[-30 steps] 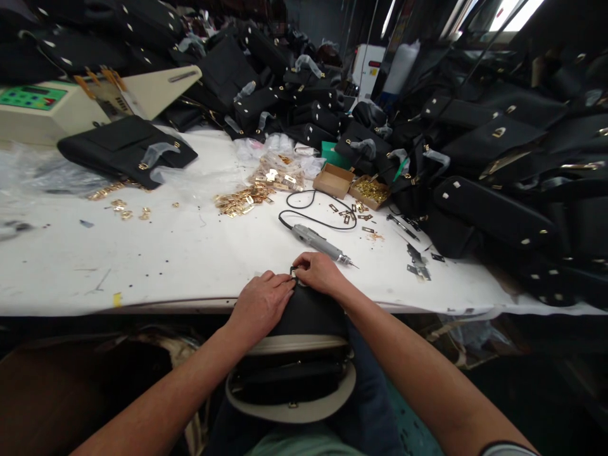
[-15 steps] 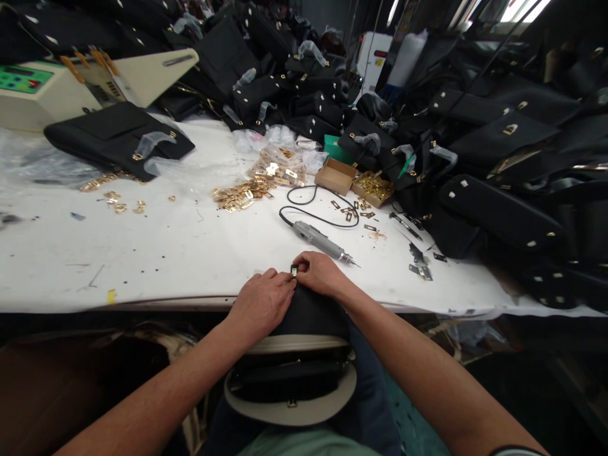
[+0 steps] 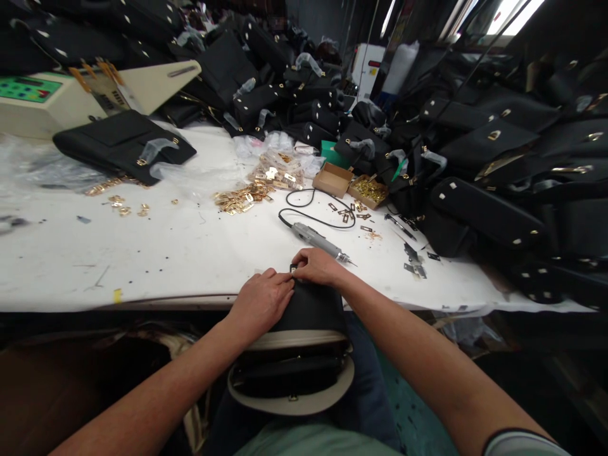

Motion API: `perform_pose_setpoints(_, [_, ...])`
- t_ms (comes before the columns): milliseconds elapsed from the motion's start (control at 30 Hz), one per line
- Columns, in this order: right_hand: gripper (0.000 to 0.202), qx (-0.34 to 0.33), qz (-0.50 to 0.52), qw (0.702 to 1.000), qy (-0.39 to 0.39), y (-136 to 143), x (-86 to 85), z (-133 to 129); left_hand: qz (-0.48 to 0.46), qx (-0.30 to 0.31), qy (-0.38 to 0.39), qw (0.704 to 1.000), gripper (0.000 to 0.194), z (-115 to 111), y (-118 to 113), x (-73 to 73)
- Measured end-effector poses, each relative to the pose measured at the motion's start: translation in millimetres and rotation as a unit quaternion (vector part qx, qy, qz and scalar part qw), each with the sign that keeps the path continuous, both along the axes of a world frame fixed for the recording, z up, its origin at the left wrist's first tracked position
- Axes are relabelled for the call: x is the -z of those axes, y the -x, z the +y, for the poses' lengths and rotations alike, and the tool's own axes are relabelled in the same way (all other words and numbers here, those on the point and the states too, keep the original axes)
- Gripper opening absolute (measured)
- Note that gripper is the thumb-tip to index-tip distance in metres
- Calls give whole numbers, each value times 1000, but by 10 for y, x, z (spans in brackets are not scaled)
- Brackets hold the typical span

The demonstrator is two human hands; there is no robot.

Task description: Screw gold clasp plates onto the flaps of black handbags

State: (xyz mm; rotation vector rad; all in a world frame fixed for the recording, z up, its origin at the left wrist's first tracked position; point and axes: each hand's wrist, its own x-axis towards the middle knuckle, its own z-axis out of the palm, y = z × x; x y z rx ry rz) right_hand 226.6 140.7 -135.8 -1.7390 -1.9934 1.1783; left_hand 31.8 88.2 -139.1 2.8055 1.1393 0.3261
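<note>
While both hands' fingers (image 3: 280, 285) pinch a half-hidden clasp (image 3: 293, 270), the bag (image 3: 311, 307) lies beneath.

1. the white surface (image 3: 156, 253) runs wide, its near edge scuffed and dotted with small dark specks.
2. a corded grey screwdriver (image 3: 319, 240) lies near the middle, its black cable looped behind it.
3. heaps of gold fittings (image 3: 242, 199) lie further back.
4. two small cardboard boxes (image 3: 349, 185) sit right of those.
5. a flat black bag (image 3: 121, 144) lies far left, beside clear plastic wrap (image 3: 33, 168).
</note>
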Motion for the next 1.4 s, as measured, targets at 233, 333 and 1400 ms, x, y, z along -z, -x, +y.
perform_pose_setpoints(233, [28, 15, -40, 999, -31, 62, 35, -1, 10, -9, 6, 1000, 21, -6, -17, -33])
perform_pose_setpoints(333, [26, 19, -27, 999, -18, 50, 30, 4, 19, -8, 6, 1000, 22, -7, -21, -45])
perform_pose_setpoints(1400, [29, -1, -60, 998, -14, 58, 33, 33, 45, 43, 37, 997, 20, 189, 17, -163])
